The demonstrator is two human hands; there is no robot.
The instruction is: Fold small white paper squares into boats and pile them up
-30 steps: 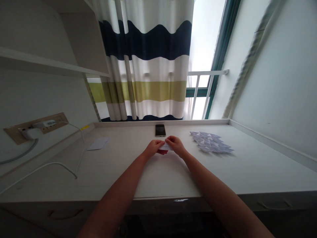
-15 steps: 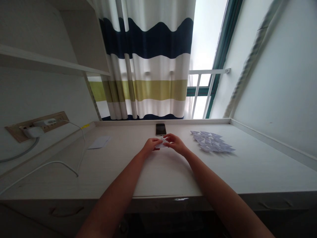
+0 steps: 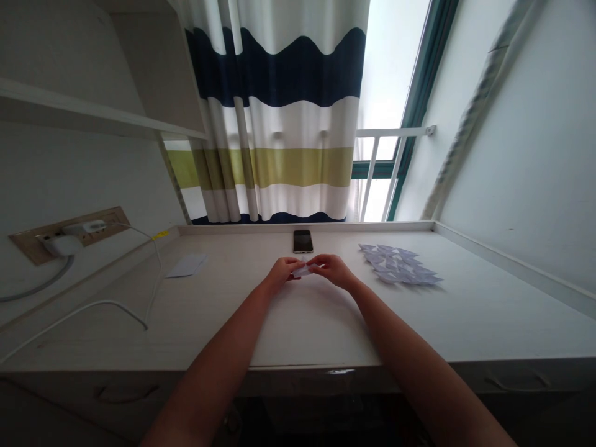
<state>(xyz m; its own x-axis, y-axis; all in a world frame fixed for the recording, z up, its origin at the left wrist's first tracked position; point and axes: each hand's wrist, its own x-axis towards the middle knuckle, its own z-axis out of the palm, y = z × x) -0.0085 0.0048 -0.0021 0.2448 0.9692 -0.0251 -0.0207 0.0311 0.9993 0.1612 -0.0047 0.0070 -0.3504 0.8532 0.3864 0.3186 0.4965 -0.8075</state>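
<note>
A small piece of folded white paper (image 3: 303, 269) is held between my two hands above the middle of the desk. My left hand (image 3: 283, 271) pinches its left side with thumb and fingers. On its right side, my right hand (image 3: 328, 269) is closed on it with the fingertips. The fingers hide part of the paper, so its exact shape cannot be made out. Just beyond the hands lies a dark-screened phone (image 3: 303, 241), flat on the desk.
Several folded white paper pieces (image 3: 399, 265) lie in overlapping rows at the right. Flat white paper (image 3: 187, 265) rests at the left, near a white cable (image 3: 148, 310) running from the wall socket (image 3: 74, 233). A raised edge (image 3: 261, 229) borders the desk (image 3: 307, 335).
My right hand's raised fingers have come down and closed nearer the paper. My left hand stays on the paper's left side. The view has shifted slightly.
</note>
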